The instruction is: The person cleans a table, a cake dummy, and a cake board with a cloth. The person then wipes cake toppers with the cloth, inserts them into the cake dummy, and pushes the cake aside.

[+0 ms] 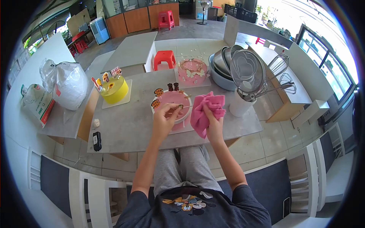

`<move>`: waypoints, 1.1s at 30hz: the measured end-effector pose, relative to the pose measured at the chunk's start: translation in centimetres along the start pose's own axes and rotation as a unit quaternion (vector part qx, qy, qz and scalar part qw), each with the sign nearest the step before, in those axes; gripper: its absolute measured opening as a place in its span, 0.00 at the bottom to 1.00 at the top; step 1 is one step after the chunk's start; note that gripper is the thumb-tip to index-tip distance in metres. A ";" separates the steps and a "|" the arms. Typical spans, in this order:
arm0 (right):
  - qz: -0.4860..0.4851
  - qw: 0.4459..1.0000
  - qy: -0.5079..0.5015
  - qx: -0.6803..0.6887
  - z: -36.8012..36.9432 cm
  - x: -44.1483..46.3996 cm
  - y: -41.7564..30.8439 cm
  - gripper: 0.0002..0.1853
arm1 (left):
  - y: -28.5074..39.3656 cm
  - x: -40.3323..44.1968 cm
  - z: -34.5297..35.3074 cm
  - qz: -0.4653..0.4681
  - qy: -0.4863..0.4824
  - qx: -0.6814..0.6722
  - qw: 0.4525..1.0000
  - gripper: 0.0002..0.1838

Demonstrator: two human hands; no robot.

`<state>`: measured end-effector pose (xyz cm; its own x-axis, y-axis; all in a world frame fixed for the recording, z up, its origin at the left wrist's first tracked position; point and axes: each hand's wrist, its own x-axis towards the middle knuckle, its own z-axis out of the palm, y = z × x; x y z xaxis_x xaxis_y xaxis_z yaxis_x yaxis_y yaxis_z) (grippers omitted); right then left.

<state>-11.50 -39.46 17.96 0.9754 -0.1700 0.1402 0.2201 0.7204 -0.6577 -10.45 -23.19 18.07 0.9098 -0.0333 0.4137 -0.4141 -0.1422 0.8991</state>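
My left hand [166,118] is closed in a pinch above the near part of the pink cake [170,99]. Between its fingertips is a small gold-brown piece on a thin pale stick [186,106], which points toward the cloth. My right hand [213,127] grips a bunched pink cloth [205,112], just right of the cake. That cake has a white rim. Dollar-sign toppers [156,103] stand at its left side, and two dark bear-shaped toppers [173,87] at its back. My left hand hides part of the cake's front.
A yellow cake [116,90] with toppers stands left, and another pink cake [192,71] with butterflies behind. Metal bowls [222,64], a sieve [248,70] and a white container of whisks [241,106] are right. A black device [97,141] lies near the table's left edge.
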 end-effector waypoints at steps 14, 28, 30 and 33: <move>0.126 0.906 -0.248 -0.319 -0.6 -0.8 0.4 0.16 | 0.3 0.1 -1.6 -0.038 -0.168 0.057 0.983 0.09; 0.027 0.877 -0.249 -0.409 -1.1 -1.2 0.9 0.11 | -0.5 -0.3 -0.6 0.011 -0.117 0.016 0.993 0.06; 0.037 0.900 -0.248 -0.357 -0.9 -1.4 0.7 0.11 | 0.1 -0.7 -0.2 0.046 -0.088 0.050 0.994 0.05; 0.049 0.914 -0.262 -0.306 -0.5 -1.7 -0.1 0.10 | 0.7 -1.5 0.3 0.048 -0.037 0.002 0.998 0.04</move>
<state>-13.16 -39.61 17.47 0.8965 0.3365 0.2881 0.2402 0.1771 -0.9544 -12.07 -23.50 18.07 0.8652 -0.1196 0.4869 -0.5002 -0.1391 0.8547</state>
